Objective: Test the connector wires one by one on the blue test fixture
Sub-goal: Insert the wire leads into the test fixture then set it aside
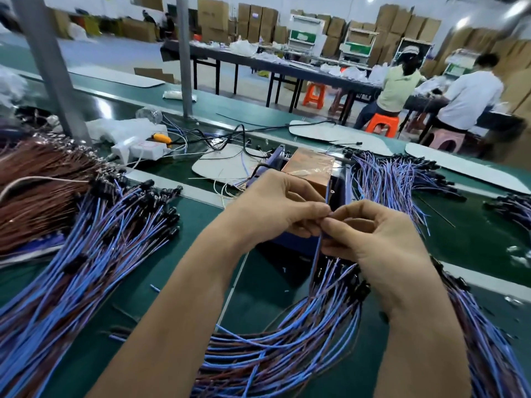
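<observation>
My left hand and my right hand meet above the blue test fixture, which carries a copper-coloured block on top. Both pinch one thin blue connector wire between thumb and fingertips. The wire runs up toward the block's right side and down into a bundle of blue and brown wires lying near my forearms. My hands hide most of the fixture's front.
More wire bundles with black connectors lie on the green bench at left, far right and near right. Brown wires pile at far left. A white power strip and cables sit behind. Two people work at a table beyond.
</observation>
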`<state>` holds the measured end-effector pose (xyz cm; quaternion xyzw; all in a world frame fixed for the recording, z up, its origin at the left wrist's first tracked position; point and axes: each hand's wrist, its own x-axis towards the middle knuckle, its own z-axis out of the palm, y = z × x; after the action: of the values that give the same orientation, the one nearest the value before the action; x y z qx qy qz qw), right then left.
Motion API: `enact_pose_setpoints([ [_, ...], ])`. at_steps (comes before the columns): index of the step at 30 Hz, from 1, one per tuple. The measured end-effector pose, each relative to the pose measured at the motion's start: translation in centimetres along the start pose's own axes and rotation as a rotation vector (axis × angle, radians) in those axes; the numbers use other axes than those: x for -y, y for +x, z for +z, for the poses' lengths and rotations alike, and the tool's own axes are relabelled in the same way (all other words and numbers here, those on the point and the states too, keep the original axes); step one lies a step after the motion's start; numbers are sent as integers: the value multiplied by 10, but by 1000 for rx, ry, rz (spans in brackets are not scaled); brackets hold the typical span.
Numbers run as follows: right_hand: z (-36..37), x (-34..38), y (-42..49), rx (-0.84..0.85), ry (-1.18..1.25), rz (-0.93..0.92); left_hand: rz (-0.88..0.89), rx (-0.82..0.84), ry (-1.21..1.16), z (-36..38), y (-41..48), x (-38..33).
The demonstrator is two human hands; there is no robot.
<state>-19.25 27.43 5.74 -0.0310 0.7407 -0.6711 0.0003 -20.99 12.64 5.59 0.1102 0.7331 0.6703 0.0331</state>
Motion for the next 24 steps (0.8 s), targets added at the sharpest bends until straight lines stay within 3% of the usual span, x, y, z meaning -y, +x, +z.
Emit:
enact_pose_setpoints([
  [6, -2, -12, 6, -67, -227, 34, -12, -111, 148, 2, 6, 10],
  [14, -11, -25, 16, -202, -302, 78, -133, -338, 396, -14, 13, 24],
  [24, 6, -32, 21, -175, -407, 65, -199, -401, 446, -19, 21, 37],
])
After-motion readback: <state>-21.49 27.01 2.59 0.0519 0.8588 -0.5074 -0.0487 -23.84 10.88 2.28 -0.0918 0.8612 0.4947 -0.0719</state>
